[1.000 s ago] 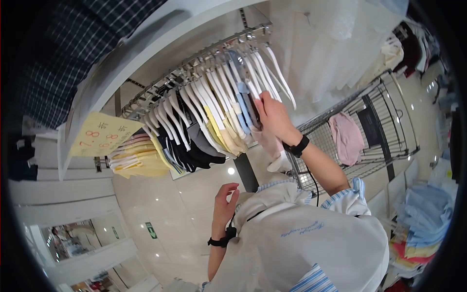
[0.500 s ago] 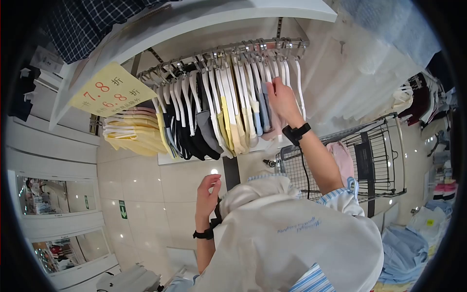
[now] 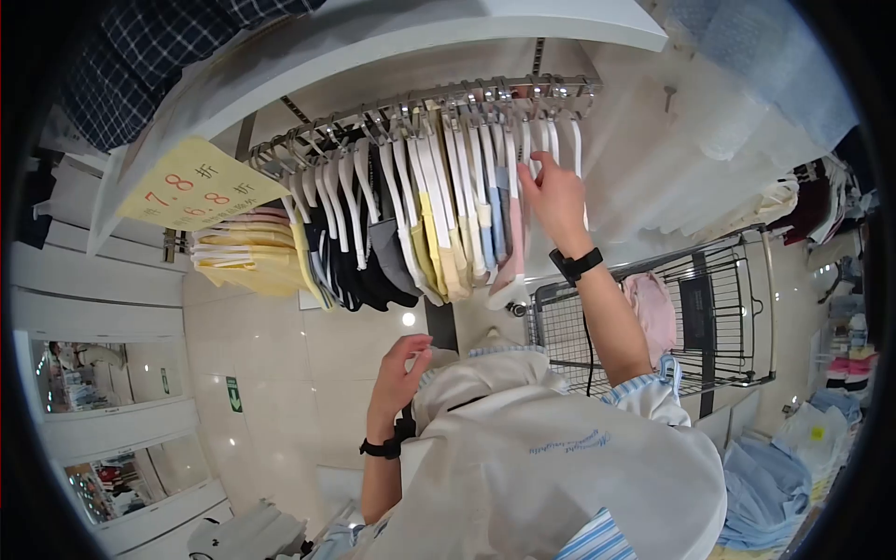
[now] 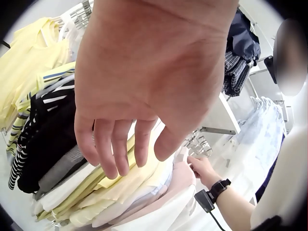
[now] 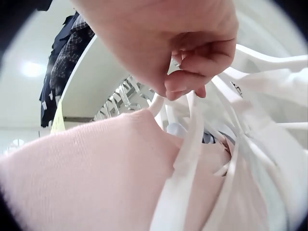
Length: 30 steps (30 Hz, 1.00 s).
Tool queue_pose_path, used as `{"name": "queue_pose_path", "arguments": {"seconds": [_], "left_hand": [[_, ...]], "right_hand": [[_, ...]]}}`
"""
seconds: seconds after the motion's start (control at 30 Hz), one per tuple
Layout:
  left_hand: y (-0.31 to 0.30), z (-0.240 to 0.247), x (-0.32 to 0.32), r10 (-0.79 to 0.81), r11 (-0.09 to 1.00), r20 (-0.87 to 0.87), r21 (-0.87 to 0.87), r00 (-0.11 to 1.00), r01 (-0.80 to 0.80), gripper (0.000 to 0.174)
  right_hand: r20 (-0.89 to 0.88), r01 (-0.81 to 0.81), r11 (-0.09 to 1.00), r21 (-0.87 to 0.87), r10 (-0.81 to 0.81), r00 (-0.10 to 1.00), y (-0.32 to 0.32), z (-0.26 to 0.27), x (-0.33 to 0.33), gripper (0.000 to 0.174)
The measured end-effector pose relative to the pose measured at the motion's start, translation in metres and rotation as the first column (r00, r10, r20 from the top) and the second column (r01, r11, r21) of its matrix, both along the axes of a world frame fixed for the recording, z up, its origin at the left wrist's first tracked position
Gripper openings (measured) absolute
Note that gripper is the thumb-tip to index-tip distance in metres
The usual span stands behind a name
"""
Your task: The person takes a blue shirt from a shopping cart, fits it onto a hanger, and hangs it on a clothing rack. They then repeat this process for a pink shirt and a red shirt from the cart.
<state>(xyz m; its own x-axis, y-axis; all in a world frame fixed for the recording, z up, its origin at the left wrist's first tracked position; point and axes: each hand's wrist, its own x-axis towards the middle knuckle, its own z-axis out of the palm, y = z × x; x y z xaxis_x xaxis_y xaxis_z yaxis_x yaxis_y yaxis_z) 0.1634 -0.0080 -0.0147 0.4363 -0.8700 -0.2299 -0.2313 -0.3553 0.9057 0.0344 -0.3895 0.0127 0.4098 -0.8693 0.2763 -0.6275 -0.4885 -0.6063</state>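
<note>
My right hand (image 3: 560, 201) is at the right end of the clothes rack, its curled fingers pinching the top part of a white hanger (image 5: 185, 166). Just left of that hand hangs a pink knit garment (image 5: 96, 168), its shoulder close under the fingers in the right wrist view. More white hangers (image 5: 231, 96) crowd in on the other side. My left hand (image 3: 399, 369) hovers in front of my body with loosely bent fingers and nothing in them. In the left wrist view its palm faces the camera before the row of hanging tops.
A metal rail (image 3: 420, 98) carries black, grey, yellow and blue garments under a white shelf (image 3: 523, 33). A yellow price sign (image 3: 201, 185) sticks out at left. The shopping cart (image 3: 737, 308) at my right holds a pink garment (image 3: 651, 313). Sheer white clothing (image 3: 616, 159) hangs beyond.
My right hand has come off the pink garment and shifted right to the hanger beside it. That garment now hangs left of the hand. The left hand stays idle; the head view has turned.
</note>
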Motion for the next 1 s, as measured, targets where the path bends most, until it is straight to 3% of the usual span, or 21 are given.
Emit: {"name": "queue_pose_path", "arguments": {"seconds": [0.07,0.13,0.27,0.67,0.87,1.0], "left_hand": [[0.004,-0.003,0.002,0.011,1.000,-0.026,-0.009,1.000,-0.011,0.026],[0.004,-0.004,0.007,-0.001,1.000,-0.036,-0.009,0.999,0.000,0.026],[-0.004,-0.010,0.032,-0.091,0.996,-0.059,0.011,0.994,0.092,0.026],[-0.055,-0.001,0.149,-0.432,0.900,-0.007,-0.063,0.902,0.431,0.025],[-0.057,-0.019,0.183,-0.623,0.782,-0.065,-0.087,0.780,0.617,0.025],[-0.056,-0.024,0.193,-0.702,0.713,-0.126,-0.114,0.701,0.692,0.026]], "right_hand": [[0.006,0.022,0.999,0.025,-0.023,1.000,-0.006,0.002,0.008,0.038],[-0.106,0.059,0.998,-0.030,-0.062,0.992,-0.015,-0.006,0.014,0.037],[-0.061,0.061,0.998,0.020,-0.060,0.996,-0.017,-0.004,0.017,0.030],[-0.012,0.264,0.954,-0.142,-0.269,0.963,0.040,0.018,0.011,0.030],[-0.005,0.358,0.915,-0.187,-0.365,0.931,0.036,0.028,0.028,0.031],[-0.110,0.393,0.913,-0.111,-0.405,0.908,0.069,0.032,0.020,0.029]]}}
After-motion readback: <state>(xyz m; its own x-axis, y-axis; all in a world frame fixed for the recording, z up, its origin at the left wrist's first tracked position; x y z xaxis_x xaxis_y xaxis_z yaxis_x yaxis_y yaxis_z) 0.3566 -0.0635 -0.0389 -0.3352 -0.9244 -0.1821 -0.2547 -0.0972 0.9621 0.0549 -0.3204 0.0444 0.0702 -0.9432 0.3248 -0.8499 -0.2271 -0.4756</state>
